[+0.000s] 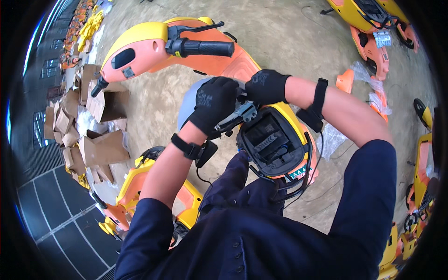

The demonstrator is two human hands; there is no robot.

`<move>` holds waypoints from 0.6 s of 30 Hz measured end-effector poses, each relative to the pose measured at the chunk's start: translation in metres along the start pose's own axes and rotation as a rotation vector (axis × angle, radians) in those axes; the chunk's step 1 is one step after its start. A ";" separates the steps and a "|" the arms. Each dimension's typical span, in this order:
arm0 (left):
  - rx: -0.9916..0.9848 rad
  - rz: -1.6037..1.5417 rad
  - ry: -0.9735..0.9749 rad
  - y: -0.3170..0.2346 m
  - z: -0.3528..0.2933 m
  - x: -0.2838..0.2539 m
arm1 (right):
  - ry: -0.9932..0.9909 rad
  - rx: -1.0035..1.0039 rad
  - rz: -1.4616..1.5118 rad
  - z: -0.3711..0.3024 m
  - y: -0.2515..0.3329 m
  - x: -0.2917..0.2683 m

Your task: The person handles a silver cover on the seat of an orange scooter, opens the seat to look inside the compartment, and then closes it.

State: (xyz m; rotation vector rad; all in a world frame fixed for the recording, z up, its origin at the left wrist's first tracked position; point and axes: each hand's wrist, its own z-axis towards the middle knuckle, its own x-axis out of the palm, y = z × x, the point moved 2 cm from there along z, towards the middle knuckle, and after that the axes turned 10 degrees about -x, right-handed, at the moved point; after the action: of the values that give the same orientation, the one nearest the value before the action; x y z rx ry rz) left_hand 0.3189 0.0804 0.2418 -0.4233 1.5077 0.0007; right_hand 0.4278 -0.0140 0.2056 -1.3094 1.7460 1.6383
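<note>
I stand over an orange and yellow scooter (242, 63). My left hand (213, 103), in a black glove, is closed around the near handlebar grip beside a silver brake lever (238, 116). My right hand (267, 87), also gloved, is closed on the same handlebar close to the left hand, at the lever mount. Just below them is the black open dashboard housing (270, 142) with cables around its rim. The far handlebar with its black grip (205, 47) and brake lever sticks out to the upper left. Each of my wrists wears a black strap.
Opened cardboard boxes (100, 144) and plastic wrap are piled at the left. More orange and yellow scooters (373, 28) stand at the upper right and right edge (422, 182); another is low left (140, 191). Concrete floor (289, 32) lies beyond.
</note>
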 end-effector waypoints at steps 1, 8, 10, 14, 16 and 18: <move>0.098 -0.010 -0.047 0.001 -0.004 -0.001 | 0.015 -0.019 -0.014 -0.002 0.004 0.004; 0.192 0.033 -0.024 0.010 0.007 -0.008 | -0.236 0.238 0.362 -0.025 0.004 0.040; 0.193 0.060 -0.001 0.003 0.009 -0.004 | -0.316 0.422 0.309 -0.027 -0.017 0.085; 0.186 0.185 0.079 -0.004 0.009 0.004 | -0.489 0.650 0.245 0.006 -0.041 0.124; 0.239 0.298 0.074 -0.006 0.006 0.003 | -0.498 0.634 0.199 0.014 -0.047 0.121; 0.192 0.364 0.125 -0.008 0.010 0.007 | -0.299 0.545 0.227 0.011 -0.050 0.116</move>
State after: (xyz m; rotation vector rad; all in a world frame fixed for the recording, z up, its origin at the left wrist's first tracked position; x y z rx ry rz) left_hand 0.3308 0.0735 0.2377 0.0081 1.6735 0.1170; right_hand 0.4107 -0.0371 0.0827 -0.6056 2.0025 1.2458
